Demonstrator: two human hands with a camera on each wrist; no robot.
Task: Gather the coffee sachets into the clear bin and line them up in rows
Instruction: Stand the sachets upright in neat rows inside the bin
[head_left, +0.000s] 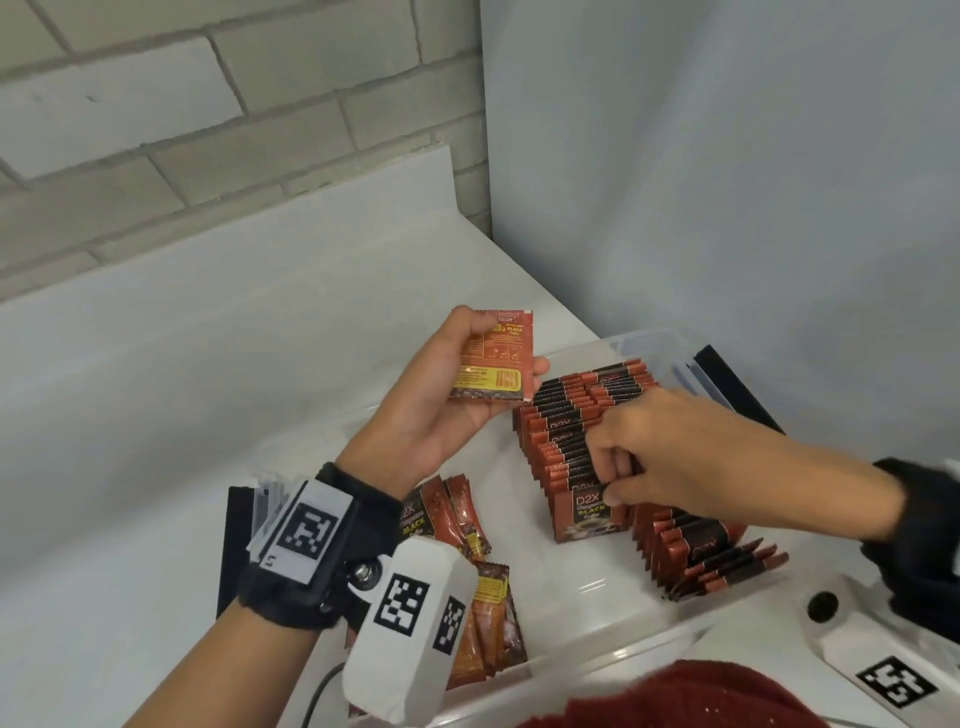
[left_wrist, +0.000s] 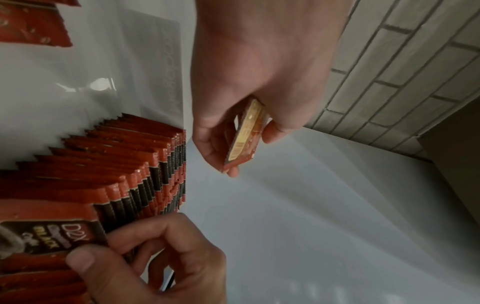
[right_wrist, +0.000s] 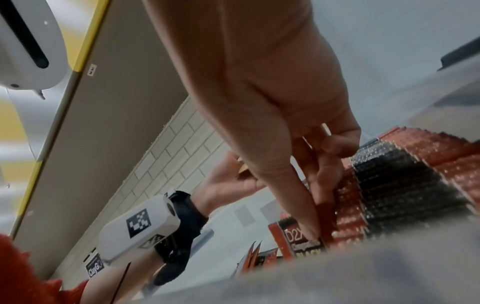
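My left hand (head_left: 467, 384) holds one red coffee sachet (head_left: 493, 358) back side up, above the left part of the clear bin (head_left: 644, 340); it also shows edge-on in the left wrist view as the held sachet (left_wrist: 245, 133). Inside the bin, a long row of upright sachets (head_left: 576, 431) runs from the far wall toward me. My right hand (head_left: 628, 467) curls over the near end of that row, thumb and fingers pinching the front sachets (left_wrist: 52, 234). A second leaning row (head_left: 696, 556) stands beside it on the right. Loose sachets (head_left: 467, 525) lie at the bin's near left.
The bin sits on a white counter (head_left: 208, 389) in a corner, with a brick wall (head_left: 208, 130) behind and a plain wall on the right. A black object (head_left: 737, 389) lies past the bin's right side. White wrist cameras with markers are on both arms.
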